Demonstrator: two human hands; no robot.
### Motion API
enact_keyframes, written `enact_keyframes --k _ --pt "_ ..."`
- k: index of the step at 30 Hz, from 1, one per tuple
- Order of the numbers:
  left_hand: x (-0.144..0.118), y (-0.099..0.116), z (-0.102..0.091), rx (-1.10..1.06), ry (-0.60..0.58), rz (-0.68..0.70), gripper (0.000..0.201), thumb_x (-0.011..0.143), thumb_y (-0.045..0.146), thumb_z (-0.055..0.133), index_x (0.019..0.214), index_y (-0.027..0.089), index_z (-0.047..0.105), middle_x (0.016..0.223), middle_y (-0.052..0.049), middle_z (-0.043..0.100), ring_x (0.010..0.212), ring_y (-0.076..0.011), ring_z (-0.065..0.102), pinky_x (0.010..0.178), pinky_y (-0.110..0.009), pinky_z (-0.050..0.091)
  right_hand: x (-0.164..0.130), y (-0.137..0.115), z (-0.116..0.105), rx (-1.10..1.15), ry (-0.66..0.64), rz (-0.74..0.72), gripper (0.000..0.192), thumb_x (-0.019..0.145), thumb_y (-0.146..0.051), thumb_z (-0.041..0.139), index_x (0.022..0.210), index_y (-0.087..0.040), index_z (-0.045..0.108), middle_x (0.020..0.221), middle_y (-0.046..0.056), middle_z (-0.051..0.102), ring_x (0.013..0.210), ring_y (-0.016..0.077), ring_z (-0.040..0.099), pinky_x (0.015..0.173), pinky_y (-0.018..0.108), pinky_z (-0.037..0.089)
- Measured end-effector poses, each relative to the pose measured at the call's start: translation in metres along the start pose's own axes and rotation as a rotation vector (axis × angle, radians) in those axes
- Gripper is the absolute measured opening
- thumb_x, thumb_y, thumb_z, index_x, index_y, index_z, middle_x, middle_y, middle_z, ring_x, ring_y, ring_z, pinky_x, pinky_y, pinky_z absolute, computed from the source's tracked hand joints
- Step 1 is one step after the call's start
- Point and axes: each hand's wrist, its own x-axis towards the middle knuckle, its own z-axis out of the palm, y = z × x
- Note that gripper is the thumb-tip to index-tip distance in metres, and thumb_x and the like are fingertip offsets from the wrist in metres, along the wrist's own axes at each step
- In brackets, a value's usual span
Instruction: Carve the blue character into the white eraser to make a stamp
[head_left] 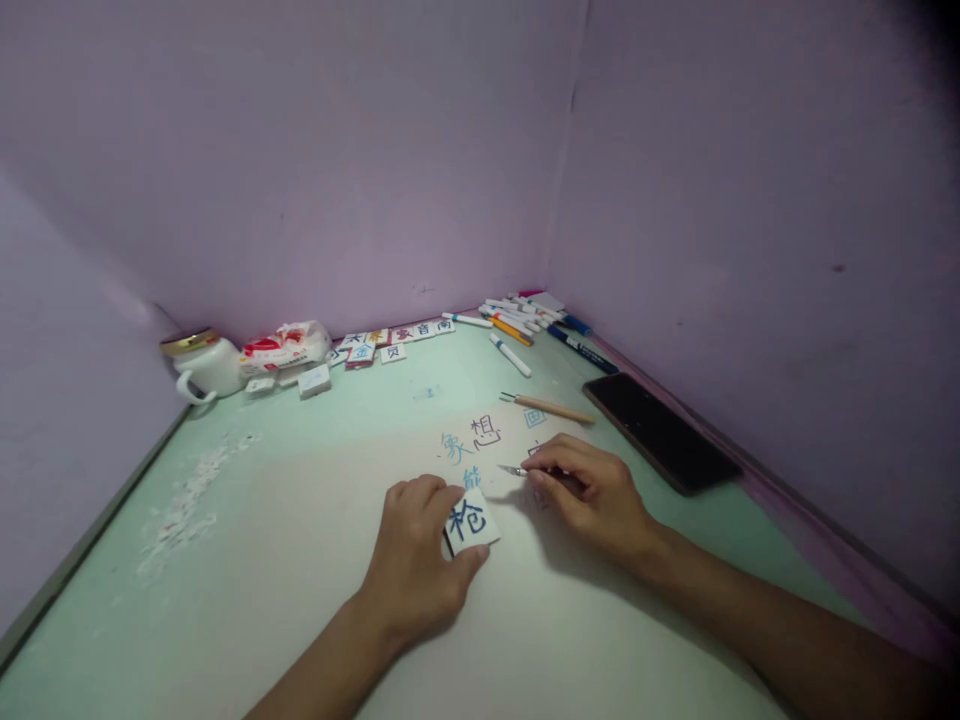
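While 1 hand (416, 560) grips 1 tile (471, 521), 1 hand (592, 490) holds 1 knife (514, 470).

Two hands (416, 560) (592, 490), one phone (660, 430), one teapot (201, 365), one carved block (471, 522), one knife (517, 470) (markers uncountable).

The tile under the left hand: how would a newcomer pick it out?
On the pale green table, look to the near middle, where the left hand rests. Its fingers pinch a small white square tile bearing one dark blue character; the other tiles lie far back by the wall.
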Motion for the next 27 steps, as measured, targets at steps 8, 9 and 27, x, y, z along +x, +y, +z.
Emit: enact_keyframes --k 8,9,27 --pt "0.002 0.006 -0.003 -0.035 -0.024 -0.041 0.039 0.067 0.023 0.068 0.105 0.013 0.063 0.107 -0.014 0.056 0.101 -0.0300 0.049 0.094 -0.052 0.041 0.003 0.009 0.007 -0.001 -0.016 0.051 0.019 0.085 -0.028 0.054 0.078 -0.019 0.069 0.072 0.004 0.065 0.066 0.0174 0.061 0.059 0.029 0.047" --pt "0.002 0.007 -0.003 -0.047 -0.045 -0.055 0.040 0.067 0.023 0.068 0.105 0.012 0.063 0.108 -0.014 0.055 0.102 -0.0303 0.048 0.095 -0.052 0.039 0.004 0.010 0.007 -0.003 -0.005 0.068 0.020 0.085 -0.030 0.054 0.077 -0.019 0.070 0.071 0.004 0.065 0.065 0.0178 0.061 0.058 0.029 0.047" --pt "0.000 -0.002 0.000 -0.014 0.082 0.075 0.035 0.067 0.019 0.067 0.101 0.015 0.063 0.102 -0.014 0.060 0.096 -0.0304 0.055 0.087 -0.055 0.048 0.005 0.005 0.006 0.006 -0.005 0.088 0.018 0.083 -0.026 0.054 0.075 -0.019 0.069 0.070 0.004 0.065 0.064 0.0176 0.062 0.059 0.029 0.048"
